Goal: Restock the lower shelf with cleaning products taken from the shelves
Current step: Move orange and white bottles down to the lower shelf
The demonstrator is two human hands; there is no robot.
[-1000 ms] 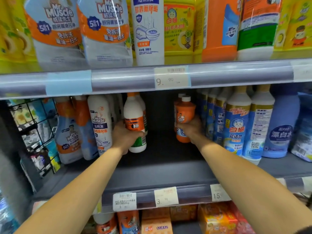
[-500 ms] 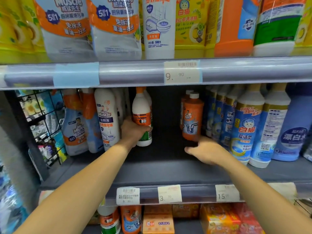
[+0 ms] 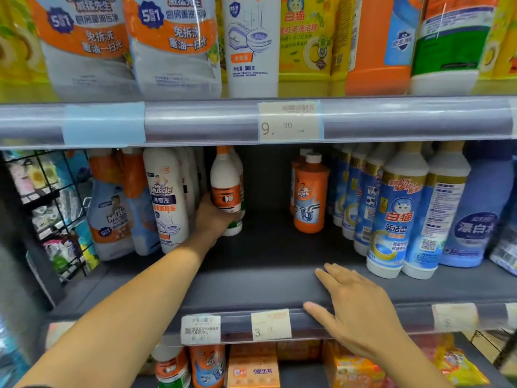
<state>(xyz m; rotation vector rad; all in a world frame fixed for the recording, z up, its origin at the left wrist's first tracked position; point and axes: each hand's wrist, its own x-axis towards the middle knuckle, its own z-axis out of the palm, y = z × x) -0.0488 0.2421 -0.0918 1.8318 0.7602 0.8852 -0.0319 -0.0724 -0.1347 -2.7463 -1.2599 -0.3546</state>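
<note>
The middle shelf (image 3: 251, 278) is a dark, flat board with a wide bare gap in its centre, product rows packed to the left and right. On the right stand tall blue-and-white bottles (image 3: 400, 219), near the front edge. On the far side of the gap sits an orange drain-cleaner bottle (image 3: 310, 194), upright, with a second one close behind it. On the left are white toilet-cleaner bottles (image 3: 167, 197) and spray bottles (image 3: 112, 217).

The left hand (image 3: 212, 219) is wrapped around the lower body of a white bottle with an orange label (image 3: 227, 189), which stands upright at the left edge of the gap, just beside the white row; whether its base rests on the shelf or is just lifted cannot be told. The right hand (image 3: 361, 309) is open and empty, fingers spread, palm down over the shelf's front lip and price rail (image 3: 271, 326).

The white bottle looks like rigid plastic, probably full of liquid, so fairly heavy for its size and top-steady only if kept vertical. Its glossy label could be slick; a grip around the waist, where the hand is now, seems sound, better than the narrow neck. It should not be fragile, though the cap could leak if tipped.
</note>
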